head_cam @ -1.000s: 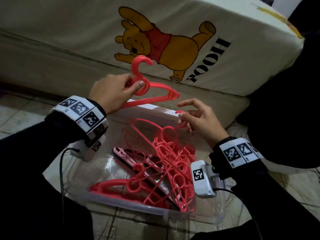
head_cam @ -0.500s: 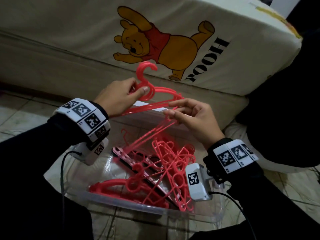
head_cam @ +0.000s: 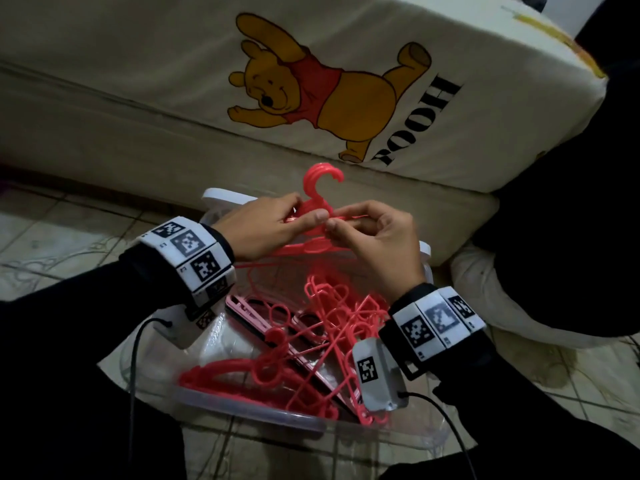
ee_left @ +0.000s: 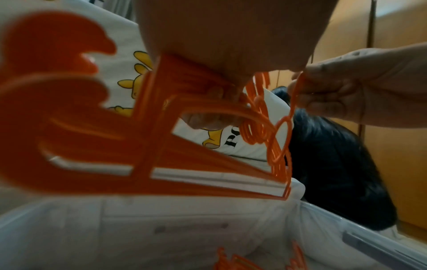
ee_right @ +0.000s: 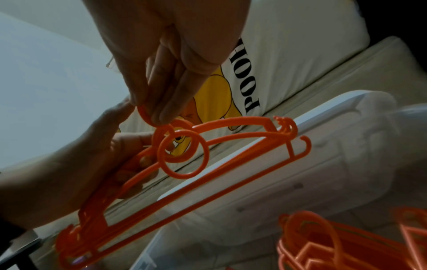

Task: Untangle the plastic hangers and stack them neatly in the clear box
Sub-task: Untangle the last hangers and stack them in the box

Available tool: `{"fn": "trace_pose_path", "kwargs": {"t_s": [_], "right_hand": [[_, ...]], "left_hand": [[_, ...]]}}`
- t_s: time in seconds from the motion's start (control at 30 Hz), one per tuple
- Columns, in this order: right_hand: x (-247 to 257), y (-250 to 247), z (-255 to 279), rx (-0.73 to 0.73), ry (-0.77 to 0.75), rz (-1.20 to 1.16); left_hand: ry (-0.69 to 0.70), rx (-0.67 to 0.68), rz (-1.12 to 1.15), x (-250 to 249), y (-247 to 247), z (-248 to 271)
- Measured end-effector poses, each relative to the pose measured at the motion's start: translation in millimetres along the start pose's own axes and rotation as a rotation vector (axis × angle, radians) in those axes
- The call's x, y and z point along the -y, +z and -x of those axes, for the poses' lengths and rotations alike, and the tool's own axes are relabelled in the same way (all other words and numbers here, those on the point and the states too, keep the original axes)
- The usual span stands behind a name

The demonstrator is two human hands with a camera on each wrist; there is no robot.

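Observation:
My left hand [head_cam: 304, 213] grips a small bundle of red plastic hangers [head_cam: 322, 178] by the neck, hooks up, above the far end of the clear box [head_cam: 249, 415]. My right hand [head_cam: 341, 220] pinches a hanger's thin hook [ee_right: 144, 115] right beside the left thumb, against the same bundle [ee_right: 231, 137]. In the left wrist view the bundle [ee_left: 161, 146] fans out below my palm, with the right hand's fingers [ee_left: 335, 95] at its neck. A tangle of more red hangers [head_cam: 329, 327] lies in the box below my wrists.
A cream mattress with a yellow bear print [head_cam: 311, 91] stands close behind the box. A white lid [head_cam: 221, 195] sits at the box's far edge. Dark cloth [head_cam: 571, 237] fills the right side. Flat pink-edged dark pieces [head_cam: 249, 313] lie under the tangle. Tiled floor [head_cam: 52, 244] surrounds the box.
My right hand lifted a hanger out of the tangle and brought it up to the left hand's bundle. Both hands have come together and sit lower, over the box's far end.

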State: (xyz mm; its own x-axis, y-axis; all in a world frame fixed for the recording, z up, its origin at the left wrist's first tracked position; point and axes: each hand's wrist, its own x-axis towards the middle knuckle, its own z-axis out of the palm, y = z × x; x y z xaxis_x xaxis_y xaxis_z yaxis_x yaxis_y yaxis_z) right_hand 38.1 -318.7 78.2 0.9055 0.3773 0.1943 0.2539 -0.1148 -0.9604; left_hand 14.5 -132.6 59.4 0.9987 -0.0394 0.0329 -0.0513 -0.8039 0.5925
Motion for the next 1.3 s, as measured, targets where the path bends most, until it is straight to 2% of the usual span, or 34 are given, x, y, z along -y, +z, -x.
{"fn": "trace_pose_path", "kwargs": {"t_s": [0.1,0.27,0.4,0.47,0.53,0.6,0.63,0.73,0.9,1.03,1.1,1.2,1.23,1.3], "right_hand": [[-1.2,-2.8,-3.3,-0.036,0.000,-0.028],[-3.0,-4.2,-8.1,-0.022,0.015,-0.118],[-4.0,-24.9,-17.4,0.031,0.034,-0.095],[-13.3,-42.4,-23.2,0.058,0.039,0.063],[-29.5,-56.4,-26.2,0.179,0.014,0.479],[-48.1,-60.7,-20.7,0.438,0.065,0.961],[-57.6,-58.3,-14.7,0.573,0.112,1.127],[-85.0,-43.1,3.9,0.814,0.217,1.321],[-118.9,-19.8,26.2,1.050,0.173,1.495],[-130.3,-14.2,34.9,1.042,0.164,1.569],[-130.8,-17.1,25.6,0.914,0.189,1.574],[-127.3,-26.1,8.6,0.635,0.258,1.488],[-128.1,-28.1,7.2,0.588,0.280,1.423],[-129.1,-27.3,7.8,0.607,0.297,1.318]], "left_hand": [[0.036,0.008,-0.067,2.2,-0.7,0.6],[0.124,0.075,-0.375,1.3,7.6,4.1],[0.125,0.000,-0.417,7.7,6.7,2.1],[0.131,-0.046,-0.400,10.7,3.5,0.6],[0.118,-0.111,-0.409,12.5,-0.3,-0.6],[0.084,-0.173,-0.423,14.0,-3.1,-1.8],[0.063,-0.194,-0.403,14.4,-4.3,-2.6],[0.001,-0.213,-0.324,12.2,-7.9,-4.5],[-0.025,-0.229,-0.347,8.7,-7.4,-3.2],[-0.036,-0.212,-0.382,12.6,-7.7,-2.4],[-0.070,-0.206,-0.397,15.0,-9.2,-2.4],[-0.082,-0.214,-0.392,16.8,-11.1,-2.9],[-0.083,-0.212,-0.390,16.9,-11.3,-3.2],[-0.086,-0.204,-0.385,17.2,-11.8,-3.4]]}}
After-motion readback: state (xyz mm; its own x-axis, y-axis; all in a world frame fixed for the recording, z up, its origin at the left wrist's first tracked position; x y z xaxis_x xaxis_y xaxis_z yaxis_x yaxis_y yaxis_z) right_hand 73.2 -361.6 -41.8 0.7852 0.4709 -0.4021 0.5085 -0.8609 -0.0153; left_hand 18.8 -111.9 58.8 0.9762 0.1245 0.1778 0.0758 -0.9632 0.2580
